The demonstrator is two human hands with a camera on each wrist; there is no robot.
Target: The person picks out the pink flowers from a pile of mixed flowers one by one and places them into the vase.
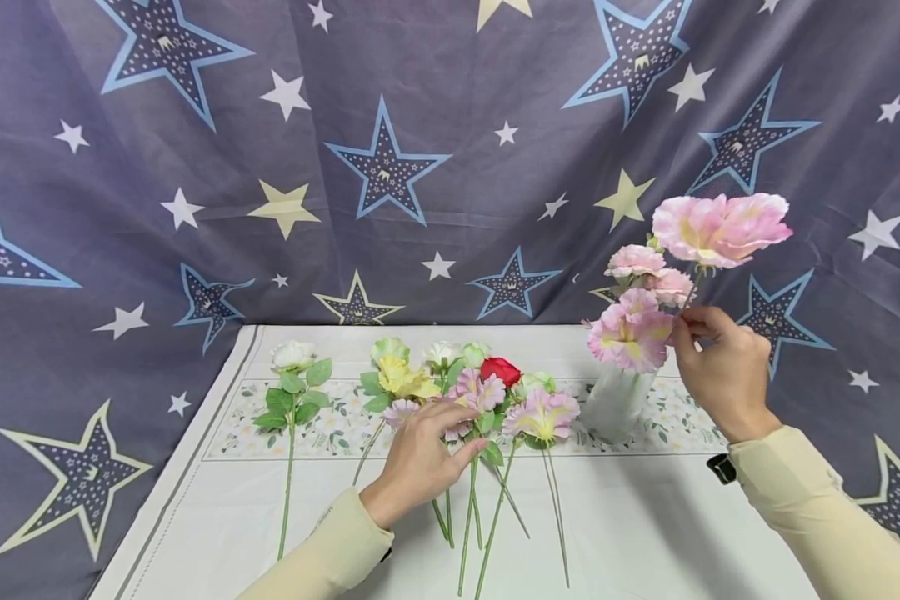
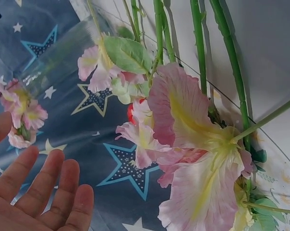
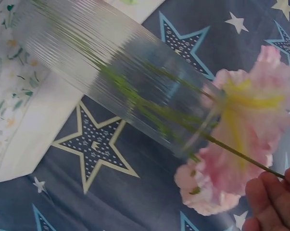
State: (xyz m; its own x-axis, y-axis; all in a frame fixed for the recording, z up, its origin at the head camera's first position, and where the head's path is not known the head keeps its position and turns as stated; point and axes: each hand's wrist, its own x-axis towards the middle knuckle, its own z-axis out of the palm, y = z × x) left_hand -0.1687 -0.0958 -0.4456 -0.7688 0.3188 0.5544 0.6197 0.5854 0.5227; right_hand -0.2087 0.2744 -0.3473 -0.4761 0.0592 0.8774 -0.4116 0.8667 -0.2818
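My right hand (image 1: 726, 371) pinches the thin stem (image 3: 245, 157) of a large pink artificial flower (image 1: 720, 229), whose bloom rises above the hand. In the right wrist view that stem runs to the mouth of a clear ribbed vase (image 3: 120, 77). Other pink flowers (image 1: 630, 329) stand in the vase, their green stems visible through its wall. My left hand (image 1: 423, 454) hovers over flowers lying on the table, its fingers extended and holding nothing in the left wrist view. Close to it are a pink-and-yellow flower (image 2: 197, 154) and a purple-pink bloom (image 1: 480, 390).
A white rose (image 1: 294, 356) with leaves lies apart on the left. Yellow (image 1: 405, 379), red (image 1: 500, 370) and pale green blooms lie bunched mid-table, stems toward me. A floral strip crosses the white table (image 1: 645, 517). Behind hangs a star-patterned cloth (image 1: 435, 67).
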